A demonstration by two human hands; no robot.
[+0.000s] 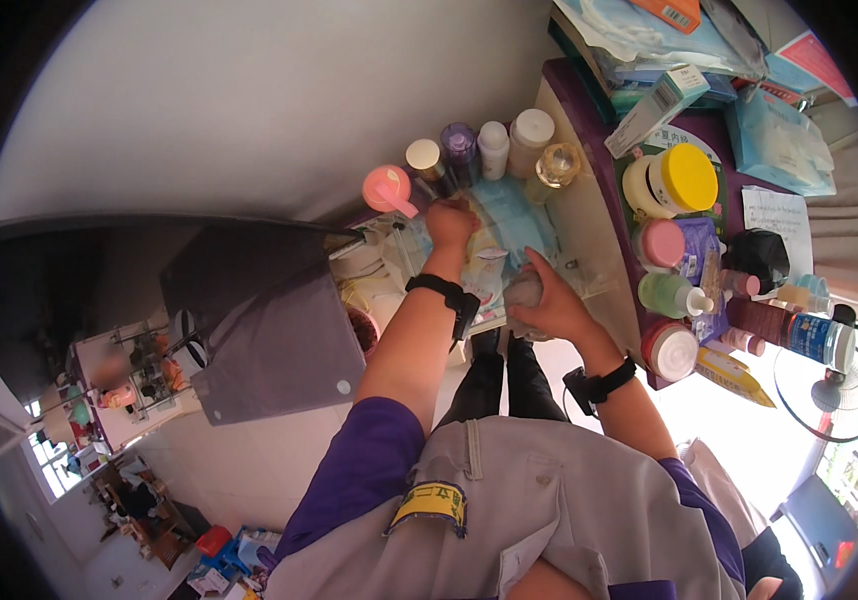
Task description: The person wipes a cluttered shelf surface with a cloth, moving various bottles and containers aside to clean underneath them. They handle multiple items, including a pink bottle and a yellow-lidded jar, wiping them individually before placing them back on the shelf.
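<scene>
My left hand (451, 223) reaches over a low glass-topped shelf, its fingers curled; whether it grips anything is hidden. My right hand (555, 300) is wrapped around a greyish, translucent jar-like object (523, 297) at the shelf's front edge. Blue face masks or similar blue sheets (513, 214) lie between the hands. Behind them, along the wall, stand a pink lidded container (387, 189), a cream-capped bottle (423, 156), a purple bottle (460, 146), a white bottle (493, 150), a white-lidded jar (532, 135) and a clear-capped bottle (555, 169).
A large dark television (136, 315) stands at the left. On the right, a purple-edged cabinet holds a yellow-lidded jar (688, 178), a green pump bottle (669, 294), a tissue pack (781, 139) and papers. Beyond it is a fan (830, 394). Part of another person (772, 562) shows at lower right.
</scene>
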